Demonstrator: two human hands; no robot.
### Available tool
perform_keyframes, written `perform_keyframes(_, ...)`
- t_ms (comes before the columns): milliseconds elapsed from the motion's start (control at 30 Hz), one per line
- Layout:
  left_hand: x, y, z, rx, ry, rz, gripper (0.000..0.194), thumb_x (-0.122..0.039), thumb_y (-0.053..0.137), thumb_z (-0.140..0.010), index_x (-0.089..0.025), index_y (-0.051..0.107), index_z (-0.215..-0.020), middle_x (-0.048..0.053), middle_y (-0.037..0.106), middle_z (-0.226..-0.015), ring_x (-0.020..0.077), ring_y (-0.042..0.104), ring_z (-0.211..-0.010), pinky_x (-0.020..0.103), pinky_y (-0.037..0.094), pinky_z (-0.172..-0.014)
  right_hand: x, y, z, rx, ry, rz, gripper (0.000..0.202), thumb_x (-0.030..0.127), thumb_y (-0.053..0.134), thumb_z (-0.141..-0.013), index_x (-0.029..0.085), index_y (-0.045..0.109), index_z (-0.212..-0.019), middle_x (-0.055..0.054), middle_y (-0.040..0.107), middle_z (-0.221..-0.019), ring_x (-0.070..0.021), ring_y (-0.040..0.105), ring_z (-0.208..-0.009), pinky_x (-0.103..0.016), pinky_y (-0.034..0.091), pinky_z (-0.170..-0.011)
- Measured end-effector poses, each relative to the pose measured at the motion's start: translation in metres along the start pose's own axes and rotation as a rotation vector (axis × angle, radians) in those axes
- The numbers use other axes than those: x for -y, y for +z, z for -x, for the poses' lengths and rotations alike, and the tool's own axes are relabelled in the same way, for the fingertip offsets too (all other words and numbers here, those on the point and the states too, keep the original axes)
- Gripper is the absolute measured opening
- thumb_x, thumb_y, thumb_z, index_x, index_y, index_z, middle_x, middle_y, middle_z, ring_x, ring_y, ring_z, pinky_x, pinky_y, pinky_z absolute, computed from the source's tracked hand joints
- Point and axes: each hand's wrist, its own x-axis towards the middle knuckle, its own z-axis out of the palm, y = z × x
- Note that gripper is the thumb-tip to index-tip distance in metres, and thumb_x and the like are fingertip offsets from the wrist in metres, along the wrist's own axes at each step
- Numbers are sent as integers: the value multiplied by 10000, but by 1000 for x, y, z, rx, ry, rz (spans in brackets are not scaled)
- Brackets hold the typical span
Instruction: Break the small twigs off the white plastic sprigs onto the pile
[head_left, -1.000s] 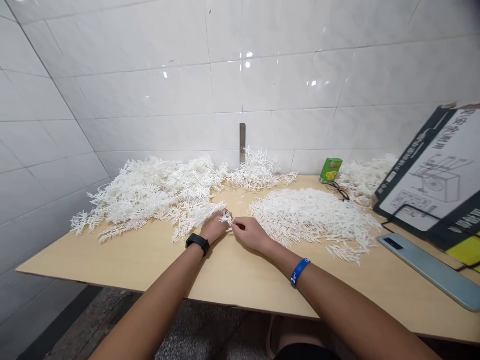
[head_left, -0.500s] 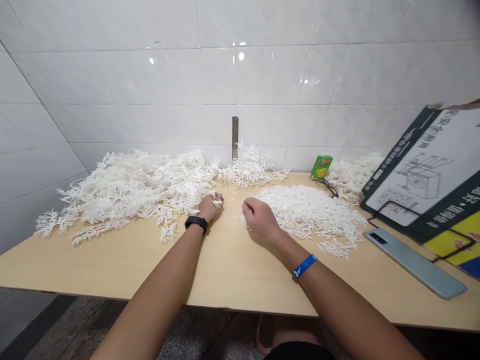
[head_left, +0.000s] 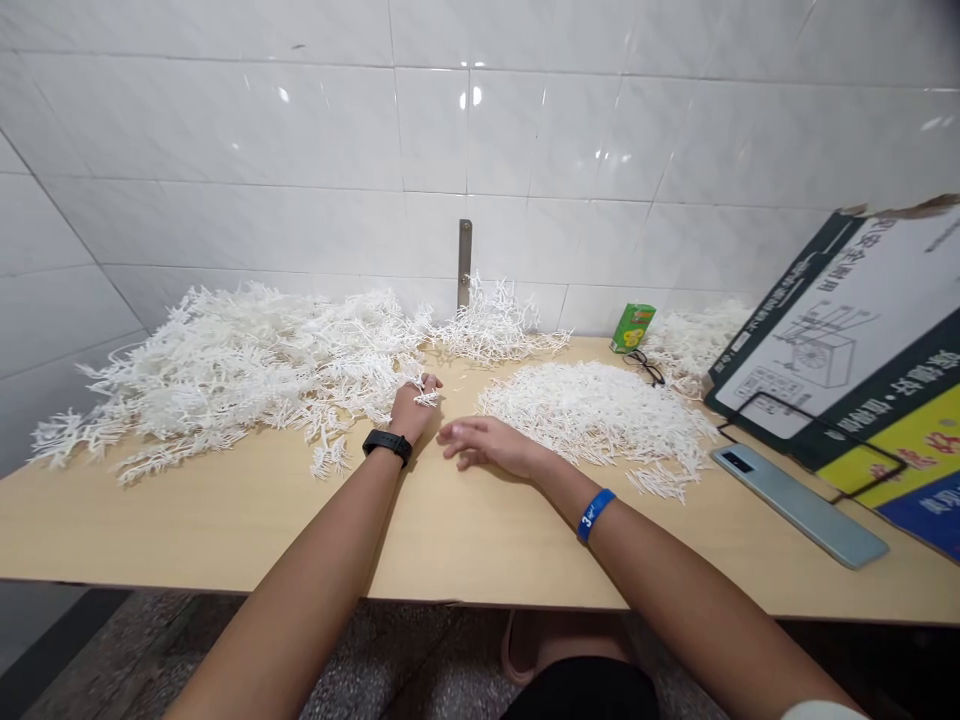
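Note:
My left hand (head_left: 412,408), with a black band on its wrist, is closed on a small white branched plastic piece (head_left: 427,397) that pokes out past the fingers. It rests by the right edge of a large tangled heap of white branched plastic pieces (head_left: 262,360). A little to the right, my right hand (head_left: 487,443) is open, fingers apart and pointing toward the left hand, with nothing seen in it. Just behind the right hand spreads a flatter pile of short white bits (head_left: 600,405). How the left fingertips grip the piece is partly hidden.
A smaller white heap (head_left: 495,325) lies against the tiled wall below a metal bracket (head_left: 465,262). To the right are a green box (head_left: 632,327), dark-framed glasses (head_left: 646,367), another white heap (head_left: 694,345), a phone (head_left: 799,505) and a leaning printed carton (head_left: 832,350). The table's front edge (head_left: 450,602) is near.
My right hand has opened from a closed pinch and moved left, closer to my left hand. The left hand keeps its hold on the white piece. The view has shifted slightly.

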Motion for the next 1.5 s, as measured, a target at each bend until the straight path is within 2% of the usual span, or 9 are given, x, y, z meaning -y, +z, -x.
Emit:
perform_keyframes(167, 1, 2, 0, 20, 26, 24, 357, -389, 377, -906, -190, 658, -812, 52, 658, -758, 209, 607, -763, 317, 442, -757, -4, -22, -6, -368, -157, 139, 306, 445, 689, -822, 168, 697, -951, -99, 690, -1052, -204, 645, -1020, -375, 510, -953)
perform_keyframes(233, 2, 2, -2, 23, 18, 26, 361, -399, 379, -901, -189, 660, -814, 53, 653, -758, 209, 602, -760, 318, 440, -752, 2, -22, -1, -301, -185, 37, 353, 495, 669, -834, 171, 688, -972, -104, 696, -1081, -206, 667, -991, -391, 519, -944)
perform_keyframes(367, 5, 3, -4, 10, -19, 39, 371, -409, 369, -895, -190, 658, -814, 57, 643, -753, 210, 592, -757, 318, 441, -744, 12, -6, 13, 245, 7, -149, 471, 545, 646, -847, 138, 668, -1083, -156, 694, -1136, -232, 704, -964, -395, 553, -883)
perform_keyframes(433, 6, 2, -5, 9, -24, 43, 370, -408, 367, -894, -191, 653, -806, 62, 652, -763, 213, 596, -770, 319, 445, -748, 11, 2, 22, 354, 73, -179, 500, 550, 658, -837, 123, 663, -1097, -171, 698, -1133, -230, 710, -968, -382, 550, -892)
perform_keyframes(567, 7, 5, -6, 0, -39, 40, 366, -396, 368, -890, -193, 649, -772, 73, 668, -796, 223, 605, -804, 324, 440, -763, 1, 7, 59, 173, -78, -46, 432, 493, 590, -900, 129, 661, -1123, -164, 699, -1159, -222, 696, -1027, -399, 528, -941)
perform_keyframes(700, 7, 8, -8, 10, -71, 13, 357, -390, 370, -883, -206, 655, -769, 63, 655, -757, 227, 597, -761, 325, 424, -719, -6, -15, 99, 79, -266, 571, 282, 344, 527, -944, 183, 714, -1081, -132, 673, -1244, -238, 618, -1188, -456, 459, -1048)
perform_keyframes(867, 5, 5, -8, 11, -88, 24, 337, -374, 383, -874, -199, 640, -744, 71, 665, -776, 229, 600, -764, 324, 429, -715, -5, -47, 96, 55, -431, 1067, 393, 231, 505, -923, 180, 612, -1298, -135, 574, -1386, -237, 509, -1321, -462, 397, -1122)
perform_keyframes(1233, 8, 5, -8, 13, -71, 5, 337, -385, 385, -862, -202, 650, -762, 69, 676, -745, 227, 605, -728, 312, 443, -673, 5, -75, 182, 435, -403, 1263, 652, 322, 480, -951, 193, 255, -1549, -104, 351, -1562, -242, 239, -1481, -456, 224, -1211)
perform_keyframes(1500, 6, 3, -7, 2, -65, 16, 344, -394, 391, -836, -194, 649, -726, 88, 689, -768, 231, 619, -741, 318, 458, -681, 6, -103, 139, 416, -418, 1301, 652, 369, 453, -964, 191, 237, -1553, -118, 272, -1593, -255, 204, -1490, -476, 203, -1209)
